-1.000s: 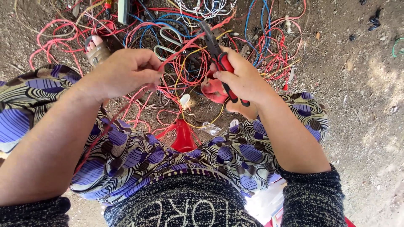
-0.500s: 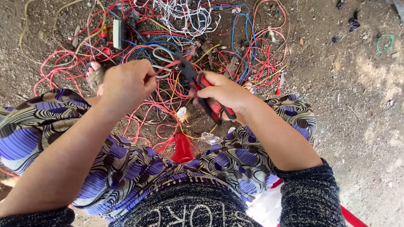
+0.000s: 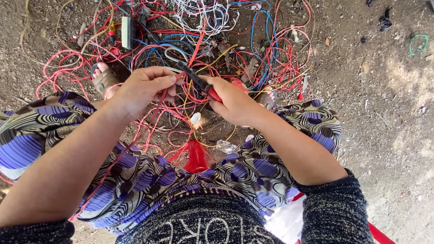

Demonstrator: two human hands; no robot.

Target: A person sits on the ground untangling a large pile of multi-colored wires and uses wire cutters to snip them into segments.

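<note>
Red wire [image 3: 158, 105] runs taut from the left hand [image 3: 143, 88], pinched shut on it between thumb and fingertips, down across the lap toward the left sleeve. Its upper end meets the dark nose of the pliers [image 3: 195, 81], red-handled and gripped by the right hand [image 3: 235, 100], whose fingers are curled closed around the handles. Whether the tool's nose is biting the wire or only resting against it cannot be told from this view.

The work looks to be in its early or middle part: one wire is in hand, while the heap [image 3: 212, 43] of red, blue, yellow and white wires on the ground beyond the hands lies as one tangle. No separate pile of finished wire shows, so how much is done cannot be judged.

Both hands hang just above the knees, over the patterned skirt [image 3: 253, 167], with a sandalled foot [image 3: 105, 79] showing beside the left hand and a red funnel-like piece [image 3: 196, 156] on the ground between the legs. A pale block [image 3: 125, 31] lies among the wires at the far left of the heap.

Room is tight ahead, where loops crowd right up to the fingers and could snag the tool. To the right the ground [image 3: 384, 113] is bare dirt and gravel, open for swinging an arm or setting things aside.
</note>
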